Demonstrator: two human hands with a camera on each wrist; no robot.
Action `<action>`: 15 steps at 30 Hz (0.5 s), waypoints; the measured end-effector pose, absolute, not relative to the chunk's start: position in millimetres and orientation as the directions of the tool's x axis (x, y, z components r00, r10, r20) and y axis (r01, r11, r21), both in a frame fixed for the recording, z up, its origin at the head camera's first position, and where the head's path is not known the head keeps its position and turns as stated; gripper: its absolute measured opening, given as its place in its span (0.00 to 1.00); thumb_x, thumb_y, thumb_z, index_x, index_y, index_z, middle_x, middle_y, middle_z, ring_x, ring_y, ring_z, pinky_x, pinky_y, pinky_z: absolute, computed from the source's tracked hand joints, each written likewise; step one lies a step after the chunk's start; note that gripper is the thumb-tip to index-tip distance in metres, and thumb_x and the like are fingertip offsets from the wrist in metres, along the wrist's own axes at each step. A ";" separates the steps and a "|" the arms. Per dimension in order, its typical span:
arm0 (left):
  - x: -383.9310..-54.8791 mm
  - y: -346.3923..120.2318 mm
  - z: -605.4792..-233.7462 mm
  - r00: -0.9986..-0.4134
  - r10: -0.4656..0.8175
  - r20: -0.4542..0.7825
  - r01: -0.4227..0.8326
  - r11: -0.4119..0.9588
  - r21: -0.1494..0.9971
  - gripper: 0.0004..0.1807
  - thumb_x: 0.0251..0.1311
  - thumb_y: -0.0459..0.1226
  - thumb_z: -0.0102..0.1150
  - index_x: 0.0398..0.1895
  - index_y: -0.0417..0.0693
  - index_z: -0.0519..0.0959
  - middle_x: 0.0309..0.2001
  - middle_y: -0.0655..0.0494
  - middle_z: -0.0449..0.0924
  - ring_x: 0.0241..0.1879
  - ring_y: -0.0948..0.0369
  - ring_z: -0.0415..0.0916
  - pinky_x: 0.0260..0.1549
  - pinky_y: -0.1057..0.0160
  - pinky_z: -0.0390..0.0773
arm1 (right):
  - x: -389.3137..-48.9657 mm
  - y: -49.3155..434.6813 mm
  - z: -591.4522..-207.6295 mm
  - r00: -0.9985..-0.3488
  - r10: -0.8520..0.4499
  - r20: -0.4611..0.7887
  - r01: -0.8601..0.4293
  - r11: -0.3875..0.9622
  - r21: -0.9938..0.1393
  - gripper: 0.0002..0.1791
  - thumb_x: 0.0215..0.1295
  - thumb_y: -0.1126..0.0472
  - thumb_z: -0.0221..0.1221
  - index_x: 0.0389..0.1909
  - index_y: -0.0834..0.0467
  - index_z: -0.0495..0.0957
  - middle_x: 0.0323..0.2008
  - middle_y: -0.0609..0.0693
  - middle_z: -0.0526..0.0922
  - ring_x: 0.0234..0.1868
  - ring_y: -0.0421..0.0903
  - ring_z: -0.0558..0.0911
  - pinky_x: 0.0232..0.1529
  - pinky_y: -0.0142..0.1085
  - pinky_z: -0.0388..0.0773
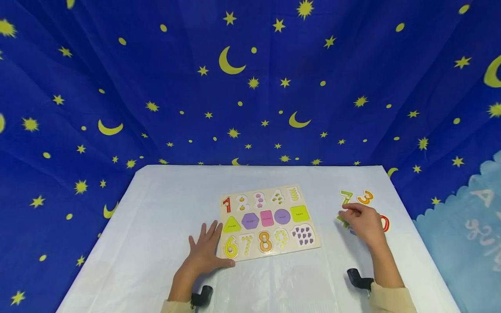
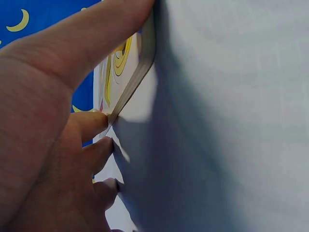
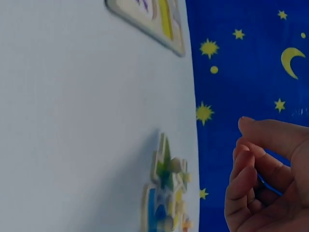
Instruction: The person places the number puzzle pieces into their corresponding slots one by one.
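A wooden number puzzle board (image 1: 256, 248) lies on the white table. Its red 1 (image 1: 227, 204), yellow 6 (image 1: 231, 247) and orange 8 (image 1: 265, 241) sit in their recesses; other recesses show small pictures. My left hand (image 1: 204, 251) rests at the board's left side, fingers spread, thumb at the near corner. Over the loose number pieces hovers my right hand (image 1: 363, 221), its fingers loosely bent with nothing between them in the right wrist view. Beneath it lies a green piece (image 3: 164, 166), partly hidden, beside a blue piece (image 3: 152, 205). Both carry knobs.
Around the right hand lie a green 7 (image 1: 346, 195), an orange 3 (image 1: 365, 198) and a red 0 (image 1: 385, 223). A blue curtain (image 1: 270, 100) with moons and stars hangs behind the table (image 1: 168, 191). Light-blue cloth (image 1: 462, 230) hangs on the right.
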State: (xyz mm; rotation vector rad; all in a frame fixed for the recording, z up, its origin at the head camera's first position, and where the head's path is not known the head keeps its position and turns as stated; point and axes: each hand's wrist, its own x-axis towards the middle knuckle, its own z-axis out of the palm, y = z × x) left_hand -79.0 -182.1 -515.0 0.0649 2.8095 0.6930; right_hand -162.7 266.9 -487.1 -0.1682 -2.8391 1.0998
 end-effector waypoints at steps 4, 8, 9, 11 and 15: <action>-79.3 -181.4 -518.0 -0.970 0.099 -0.224 -0.017 0.885 0.465 0.68 0.31 0.65 0.73 0.76 0.46 0.52 0.76 0.48 0.45 0.73 0.42 0.31 0.58 0.27 0.31 | -164.7 271.3 -491.4 -0.984 0.168 0.049 0.094 0.742 -0.664 0.16 0.60 0.57 0.64 0.44 0.63 0.82 0.26 0.50 0.78 0.27 0.47 0.73 0.27 0.40 0.68; -80.0 -180.9 -519.7 -0.969 0.096 -0.228 -0.023 0.883 0.469 0.68 0.30 0.65 0.73 0.76 0.46 0.52 0.76 0.48 0.45 0.73 0.42 0.31 0.58 0.27 0.29 | -166.7 273.9 -498.8 -0.985 0.165 0.050 0.093 0.752 -0.653 0.14 0.59 0.59 0.64 0.42 0.64 0.83 0.26 0.50 0.78 0.27 0.47 0.74 0.27 0.41 0.68; -80.6 -180.8 -520.1 -0.969 0.096 -0.229 -0.023 0.884 0.467 0.69 0.30 0.66 0.73 0.76 0.47 0.51 0.76 0.49 0.44 0.73 0.42 0.31 0.58 0.27 0.29 | -167.4 274.7 -500.6 -0.985 0.164 0.048 0.095 0.758 -0.646 0.14 0.59 0.59 0.64 0.42 0.64 0.83 0.26 0.50 0.78 0.27 0.48 0.74 0.28 0.41 0.68; -80.4 -181.6 -520.8 -0.968 0.097 -0.233 -0.023 0.886 0.464 0.69 0.31 0.67 0.72 0.76 0.47 0.51 0.76 0.49 0.44 0.73 0.42 0.30 0.58 0.28 0.29 | -168.0 274.9 -503.5 -0.987 0.157 0.041 0.097 0.773 -0.627 0.13 0.58 0.61 0.63 0.41 0.65 0.83 0.26 0.50 0.78 0.28 0.48 0.73 0.30 0.40 0.66; -81.1 -182.8 -520.4 -0.969 0.098 -0.227 -0.020 0.885 0.466 0.69 0.31 0.67 0.71 0.76 0.47 0.51 0.76 0.49 0.44 0.73 0.42 0.30 0.58 0.28 0.28 | -168.6 274.6 -508.0 -0.989 0.147 0.004 0.115 0.790 -0.602 0.13 0.57 0.62 0.64 0.40 0.65 0.83 0.24 0.50 0.77 0.28 0.49 0.73 0.30 0.40 0.63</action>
